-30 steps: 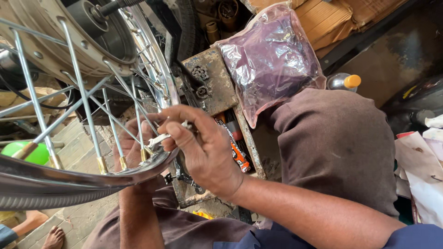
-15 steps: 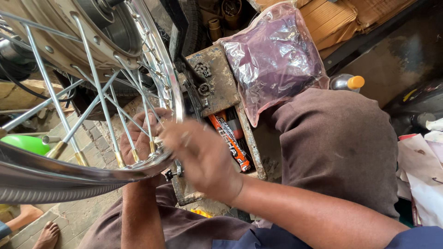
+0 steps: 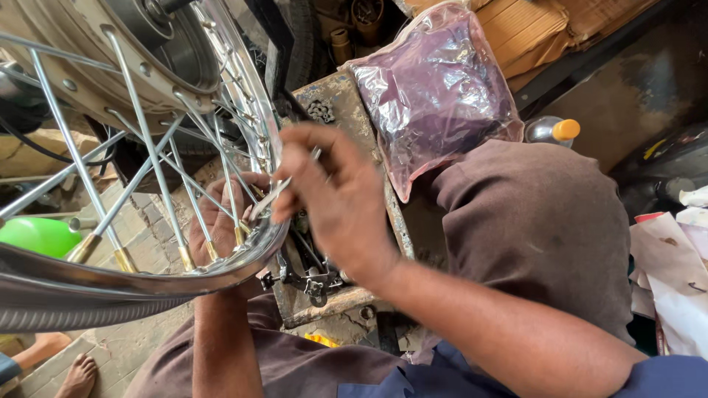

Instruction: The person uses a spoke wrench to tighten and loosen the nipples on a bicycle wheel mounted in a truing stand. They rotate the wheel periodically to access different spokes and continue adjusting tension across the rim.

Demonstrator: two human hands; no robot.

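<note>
Spoke (image 3: 274,193) pinched by right hand (image 3: 335,199); left hand (image 3: 217,221) grips wheel rim (image 3: 243,258) beside it.

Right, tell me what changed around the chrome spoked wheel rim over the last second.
The right hand rose along the chrome spoked wheel rim, carrying the thin silver tool up with it. The left hand stayed behind the spokes at the rim. The purple plastic bag stayed put.
</note>
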